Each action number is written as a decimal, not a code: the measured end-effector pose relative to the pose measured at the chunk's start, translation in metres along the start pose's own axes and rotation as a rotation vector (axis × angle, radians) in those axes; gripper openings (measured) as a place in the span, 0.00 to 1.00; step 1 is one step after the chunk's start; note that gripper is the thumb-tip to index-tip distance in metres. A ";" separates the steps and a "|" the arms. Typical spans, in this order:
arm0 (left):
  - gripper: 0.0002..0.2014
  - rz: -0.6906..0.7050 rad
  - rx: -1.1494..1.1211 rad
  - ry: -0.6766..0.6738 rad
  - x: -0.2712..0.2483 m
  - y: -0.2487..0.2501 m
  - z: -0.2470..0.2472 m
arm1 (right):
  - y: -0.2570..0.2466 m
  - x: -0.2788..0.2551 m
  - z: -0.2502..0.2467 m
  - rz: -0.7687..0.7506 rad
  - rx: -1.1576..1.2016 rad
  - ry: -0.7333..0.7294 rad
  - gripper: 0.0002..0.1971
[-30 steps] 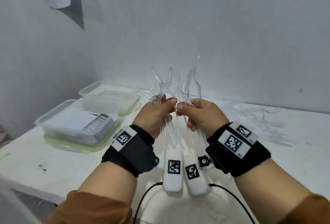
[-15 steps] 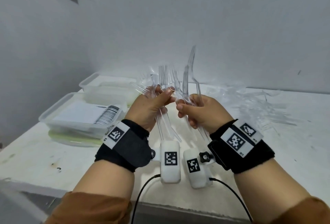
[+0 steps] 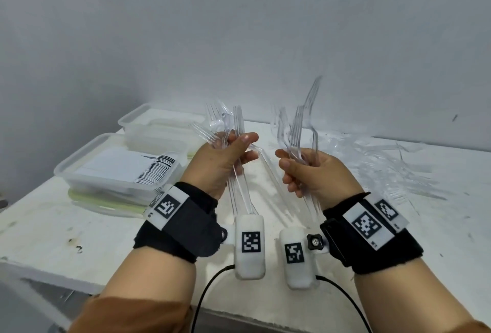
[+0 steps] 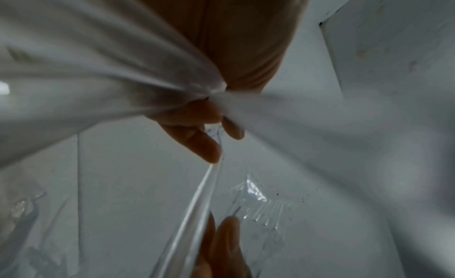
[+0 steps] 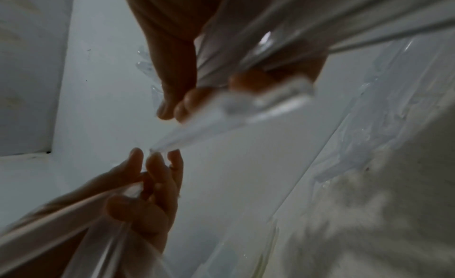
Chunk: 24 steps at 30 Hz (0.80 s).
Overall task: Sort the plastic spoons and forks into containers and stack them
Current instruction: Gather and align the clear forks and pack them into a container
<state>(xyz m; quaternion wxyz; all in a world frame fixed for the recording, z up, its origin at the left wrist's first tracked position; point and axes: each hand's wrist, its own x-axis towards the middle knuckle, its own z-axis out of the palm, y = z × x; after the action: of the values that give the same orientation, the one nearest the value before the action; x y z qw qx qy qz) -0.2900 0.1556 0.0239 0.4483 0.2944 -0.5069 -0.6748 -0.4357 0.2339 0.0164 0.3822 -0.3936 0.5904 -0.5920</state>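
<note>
Forks (image 3: 228,125) stand upright in the left hand (image 3: 220,162), fingers curled around the handles; the right hand (image 3: 316,173) grips another fork bundle (image 3: 297,130), apart.

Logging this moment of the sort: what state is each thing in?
left hand: grips a bunch of clear forks, tines up
right hand: grips a second bunch, tines up
near container: on the table, label showing
far container: behind it
loose cutlery: scattered on the table
</note>
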 end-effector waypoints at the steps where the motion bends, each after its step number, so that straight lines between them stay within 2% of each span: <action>1: 0.05 -0.004 0.001 0.001 0.001 0.000 0.001 | 0.000 0.002 -0.002 -0.004 0.003 0.001 0.05; 5: 0.06 -0.012 0.003 0.015 0.003 -0.002 0.007 | -0.001 0.008 -0.007 -0.033 -0.012 -0.004 0.03; 12: 0.11 -0.002 0.002 0.022 0.006 -0.004 0.018 | -0.003 0.013 -0.016 -0.076 -0.035 -0.035 0.07; 18: 0.09 0.021 0.054 0.005 0.008 -0.004 0.027 | -0.007 0.013 -0.023 -0.162 -0.102 -0.012 0.07; 22: 0.04 0.022 0.063 -0.012 0.008 -0.006 0.032 | -0.007 0.016 -0.029 -0.175 -0.118 0.014 0.06; 24: 0.05 0.023 0.058 -0.015 0.008 -0.006 0.034 | -0.006 0.018 -0.031 -0.162 -0.124 0.009 0.06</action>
<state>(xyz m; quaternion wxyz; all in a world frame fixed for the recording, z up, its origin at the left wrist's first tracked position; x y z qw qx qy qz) -0.3239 0.1635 0.0297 0.4435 0.2962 -0.5330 -0.6569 -0.4711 0.2302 0.0228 0.3055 -0.4604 0.5936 -0.5851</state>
